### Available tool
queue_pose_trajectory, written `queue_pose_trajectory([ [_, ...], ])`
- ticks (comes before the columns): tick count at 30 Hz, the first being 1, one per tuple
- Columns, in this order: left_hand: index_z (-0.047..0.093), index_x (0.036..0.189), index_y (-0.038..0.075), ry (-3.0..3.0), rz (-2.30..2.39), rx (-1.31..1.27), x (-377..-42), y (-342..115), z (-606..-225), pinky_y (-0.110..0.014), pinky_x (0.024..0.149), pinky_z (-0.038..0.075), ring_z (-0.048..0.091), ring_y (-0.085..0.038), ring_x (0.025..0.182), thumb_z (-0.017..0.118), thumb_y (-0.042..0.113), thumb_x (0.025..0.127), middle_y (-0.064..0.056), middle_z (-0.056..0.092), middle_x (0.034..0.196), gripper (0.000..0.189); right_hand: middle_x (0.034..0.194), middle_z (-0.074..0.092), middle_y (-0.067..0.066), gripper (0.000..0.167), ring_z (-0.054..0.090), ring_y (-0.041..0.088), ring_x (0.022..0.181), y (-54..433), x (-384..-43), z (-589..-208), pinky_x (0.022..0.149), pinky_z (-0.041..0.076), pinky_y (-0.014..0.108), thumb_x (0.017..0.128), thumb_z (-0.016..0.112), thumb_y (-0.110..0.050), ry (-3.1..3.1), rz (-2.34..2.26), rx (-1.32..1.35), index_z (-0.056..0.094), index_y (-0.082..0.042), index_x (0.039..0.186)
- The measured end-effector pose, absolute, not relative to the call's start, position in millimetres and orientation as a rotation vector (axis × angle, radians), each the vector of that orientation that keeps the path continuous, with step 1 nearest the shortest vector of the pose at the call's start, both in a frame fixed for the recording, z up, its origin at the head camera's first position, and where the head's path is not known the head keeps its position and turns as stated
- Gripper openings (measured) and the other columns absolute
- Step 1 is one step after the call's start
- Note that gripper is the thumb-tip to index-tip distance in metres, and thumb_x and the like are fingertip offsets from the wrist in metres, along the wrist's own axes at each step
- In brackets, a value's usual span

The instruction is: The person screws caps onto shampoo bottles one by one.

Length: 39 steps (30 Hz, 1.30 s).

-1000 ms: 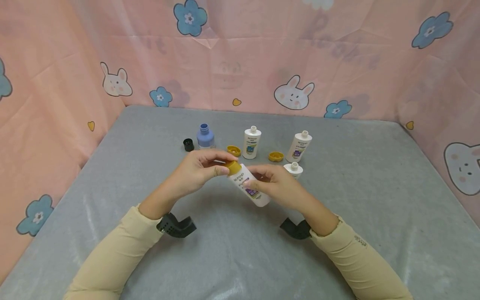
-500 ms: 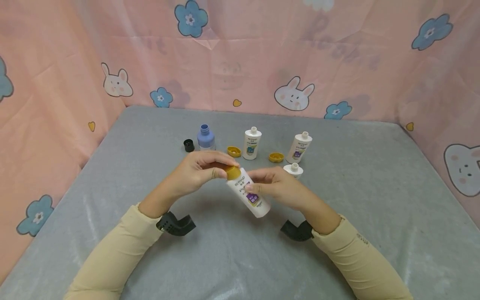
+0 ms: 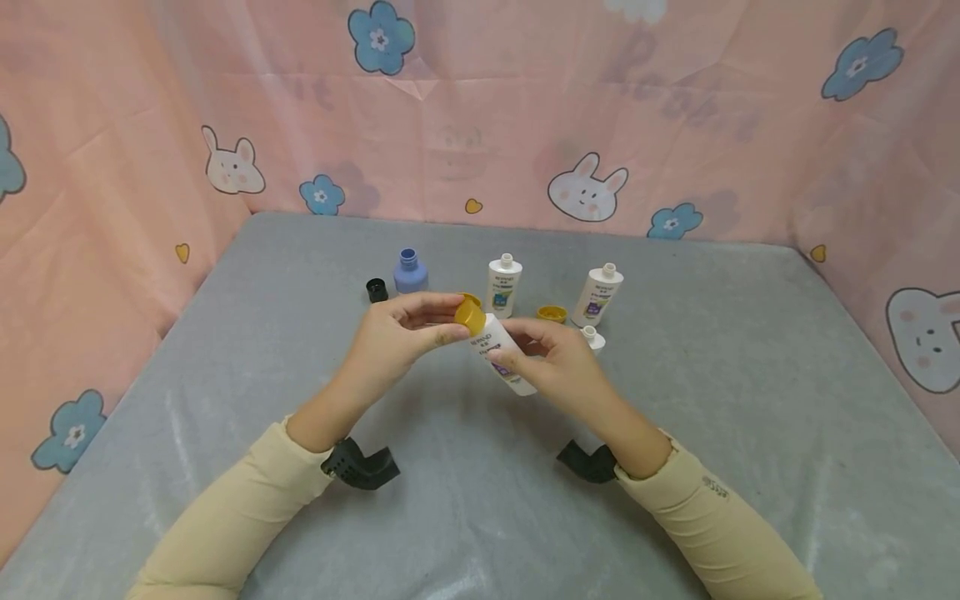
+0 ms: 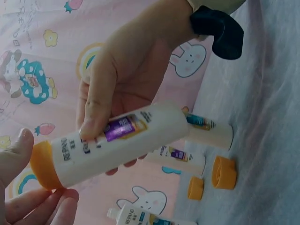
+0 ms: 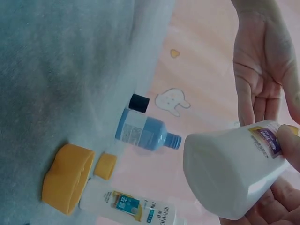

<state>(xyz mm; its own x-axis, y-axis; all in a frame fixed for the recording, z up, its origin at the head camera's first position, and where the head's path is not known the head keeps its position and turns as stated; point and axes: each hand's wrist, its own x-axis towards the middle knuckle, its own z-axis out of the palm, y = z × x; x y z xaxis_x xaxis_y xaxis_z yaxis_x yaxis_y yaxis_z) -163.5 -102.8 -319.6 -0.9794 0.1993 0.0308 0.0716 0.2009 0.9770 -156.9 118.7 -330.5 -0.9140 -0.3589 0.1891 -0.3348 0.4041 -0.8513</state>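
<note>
A white shampoo bottle (image 3: 501, 358) with a purple label is held at an angle above the table. My right hand (image 3: 566, 358) grips its body, with the thumb across the label. At its top end, my left hand (image 3: 382, 343) pinches a gold cap (image 3: 470, 317) between thumb and fingers. Seen from the left wrist, the cap (image 4: 45, 165) sits against the bottle's top, and no neck shows between them. The right wrist view shows the bottle's rounded base (image 5: 213, 180) and the right thumb over the label.
Behind my hands stand a capless blue bottle (image 3: 410, 273) and capless white bottles (image 3: 504, 285), (image 3: 598, 296). Another white bottle (image 3: 592, 338) is partly hidden by my right hand. A black cap (image 3: 377, 290) and a gold cap (image 3: 552, 314) lie among them on the grey cloth (image 3: 465, 500).
The bottle's base has swung up and away, and the gold cap has lifted and tilted with it. My left hand's fingers have shifted round the cap. The standing bottles have stayed put.
</note>
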Motion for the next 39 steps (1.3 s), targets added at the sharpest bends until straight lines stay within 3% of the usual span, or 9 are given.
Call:
queue_pose_trajectory([
  [15, 0.07, 0.115, 0.0, 2.311, 2.072, 0.358, -160.6, -93.7, -326.1, -0.026, 0.082, 0.06, 0.073, -0.017, 0.094, 0.08, 0.008, 0.083, -0.016, 0.071, 0.115, 0.034, 0.112, 0.073, 0.015, 0.032, 0.071, 0.026, 0.094, 116.8, -154.4, -332.2, 0.083, 0.061, 0.036, 0.09, 0.072, -0.009, 2.642, -1.543, -0.718, 0.068, 0.001, 0.121],
  [21, 0.07, 0.114, -0.001, 2.306, 2.069, 0.431, -160.3, -94.9, -326.3, -0.026, 0.085, 0.06, 0.073, -0.012, 0.094, 0.078, 0.006, 0.084, -0.016, 0.07, 0.116, 0.032, 0.113, 0.073, 0.015, 0.033, 0.071, 0.024, 0.095, 118.6, -155.2, -331.5, 0.084, 0.061, 0.034, 0.091, 0.071, -0.009, 2.598, -1.551, -0.712, 0.068, 0.001, 0.122],
  [29, 0.068, 0.12, -0.003, 2.277, 2.046, 0.537, -161.8, -98.4, -326.9, -0.027, 0.089, 0.058, 0.071, -0.02, 0.102, 0.076, 0.002, 0.086, -0.018, 0.068, 0.121, 0.035, 0.113, 0.073, 0.015, 0.035, 0.07, 0.022, 0.095, 120.4, -156.4, -330.0, 0.083, 0.06, 0.029, 0.091, 0.071, -0.009, 2.564, -1.535, -0.713, 0.067, 0.001, 0.124],
  [34, 0.067, 0.121, -0.005, 2.246, 2.057, 0.589, -162.6, -100.1, -328.0, -0.026, 0.091, 0.058, 0.07, -0.014, 0.101, 0.074, -0.001, 0.086, -0.02, 0.067, 0.122, 0.036, 0.111, 0.073, 0.015, 0.033, 0.069, 0.019, 0.091, 123.0, -158.5, -329.4, 0.079, 0.058, 0.025, 0.092, 0.07, -0.01, 2.518, -1.524, -0.713, 0.068, 0.001, 0.123],
  [39, 0.065, 0.123, -0.008, 2.224, 2.054, 0.638, -162.7, -101.4, -327.6, -0.025, 0.092, 0.057, 0.068, -0.012, 0.101, 0.072, -0.005, 0.086, -0.022, 0.065, 0.124, 0.037, 0.109, 0.073, 0.017, 0.03, 0.066, 0.017, 0.091, 125.0, -161.2, -328.6, 0.079, 0.058, 0.029, 0.092, 0.069, -0.009, 2.449, -1.521, -0.687, 0.069, 0.002, 0.121],
])
